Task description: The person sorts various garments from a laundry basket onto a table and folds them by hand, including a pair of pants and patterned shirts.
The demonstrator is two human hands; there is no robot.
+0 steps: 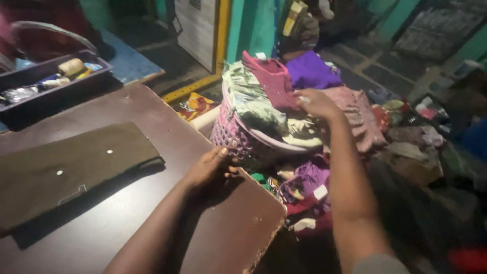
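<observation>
My left hand (pixel 210 169) rests flat on the right edge of a dark brown table (pixel 127 213), fingers spread and holding nothing. My right hand (pixel 317 103) reaches over a pink woven laundry basket (pixel 231 134) heaped with clothes, its fingers touching a maroon garment (pixel 274 78); whether it grips the cloth is unclear. A purple garment (pixel 312 71) and a pale green one (pixel 246 94) also lie on the heap. A folded dark olive cloth (pixel 66 170) with small white buttons lies on the table to the left.
A dark tray (pixel 45 94) with thread spools and small items stands at the table's back left. More clothes (pixel 401 142) are piled on the floor right of the basket. A yellow-edged door (pixel 203 30) and teal walls stand behind. The table's near right corner (pixel 269 238) is chipped.
</observation>
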